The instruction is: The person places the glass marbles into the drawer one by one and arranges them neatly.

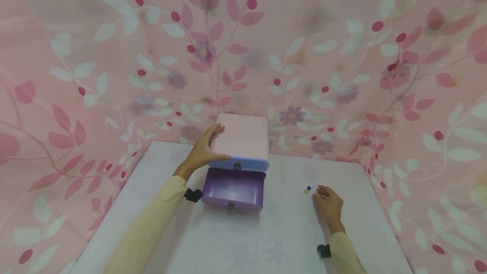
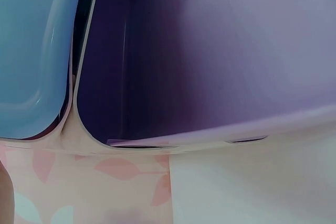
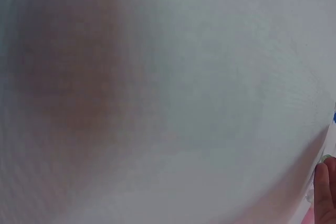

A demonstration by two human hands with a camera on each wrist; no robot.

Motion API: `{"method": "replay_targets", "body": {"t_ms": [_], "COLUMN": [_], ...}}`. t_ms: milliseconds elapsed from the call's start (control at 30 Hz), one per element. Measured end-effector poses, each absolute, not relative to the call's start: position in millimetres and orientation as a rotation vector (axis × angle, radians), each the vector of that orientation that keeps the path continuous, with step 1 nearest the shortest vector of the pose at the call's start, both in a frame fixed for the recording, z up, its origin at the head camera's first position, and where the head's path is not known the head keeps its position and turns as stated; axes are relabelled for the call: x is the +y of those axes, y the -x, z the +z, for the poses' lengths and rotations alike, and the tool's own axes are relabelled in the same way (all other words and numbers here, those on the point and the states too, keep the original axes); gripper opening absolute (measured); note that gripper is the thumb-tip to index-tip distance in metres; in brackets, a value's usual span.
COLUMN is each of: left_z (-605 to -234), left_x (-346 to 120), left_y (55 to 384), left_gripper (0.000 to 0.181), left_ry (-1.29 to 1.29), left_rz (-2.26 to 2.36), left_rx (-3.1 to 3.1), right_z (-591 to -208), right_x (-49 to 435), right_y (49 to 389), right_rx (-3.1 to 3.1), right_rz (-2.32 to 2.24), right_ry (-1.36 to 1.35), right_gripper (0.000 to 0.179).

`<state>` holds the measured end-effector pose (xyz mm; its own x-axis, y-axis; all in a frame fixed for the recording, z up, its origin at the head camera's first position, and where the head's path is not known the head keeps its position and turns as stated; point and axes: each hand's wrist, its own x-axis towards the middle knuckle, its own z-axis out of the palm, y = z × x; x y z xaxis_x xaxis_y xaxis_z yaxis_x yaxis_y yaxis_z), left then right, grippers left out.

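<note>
A small pink drawer box point(image 1: 241, 134) stands at the back of the table, with a closed blue drawer point(image 1: 249, 164) above and a pulled-out purple drawer point(image 1: 232, 189) below. No contents show inside the purple drawer. My left hand point(image 1: 203, 149) rests against the box's left side, fingers on the top edge and thumb along the front. A blue marble point(image 1: 309, 188) and a yellow-green marble point(image 1: 306, 191) lie together on the table. Just right of them is my right hand point(image 1: 328, 206), fingers curled. In the right wrist view, glassy bits point(image 3: 327, 157) show at its fingertips, apparently marbles pinched there.
A white cloth point(image 1: 289, 231) covers the table. Pink leaf-patterned fabric point(image 1: 243, 54) hangs behind and at both sides. Small metal knobs sit on the drawer fronts. Black wrist devices point(image 1: 193, 195) are worn on both arms.
</note>
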<state>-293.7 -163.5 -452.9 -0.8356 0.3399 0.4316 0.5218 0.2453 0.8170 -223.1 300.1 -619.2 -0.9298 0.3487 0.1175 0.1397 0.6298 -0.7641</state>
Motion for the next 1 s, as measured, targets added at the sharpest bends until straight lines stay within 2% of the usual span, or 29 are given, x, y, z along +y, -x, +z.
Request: {"method": "replay_targets", "body": {"t_ms": [800,1000], "left_z": [-453,-464], "left_x": [-163,-165], "left_y": [294,302], "left_gripper": [0.110,0.113], "left_ry": [0.816,0.781], "left_rz": [-1.657,-1.662], "left_rx": [-2.349,-2.358], "right_z": [-626,-625], "right_x": [286,281], "right_y": [232,235], "right_rx": [-2.658,-2.641], "right_rz": [1.212,1.228], "right_ry": [0.340,0.328], "right_gripper": [0.037,0.036]}}
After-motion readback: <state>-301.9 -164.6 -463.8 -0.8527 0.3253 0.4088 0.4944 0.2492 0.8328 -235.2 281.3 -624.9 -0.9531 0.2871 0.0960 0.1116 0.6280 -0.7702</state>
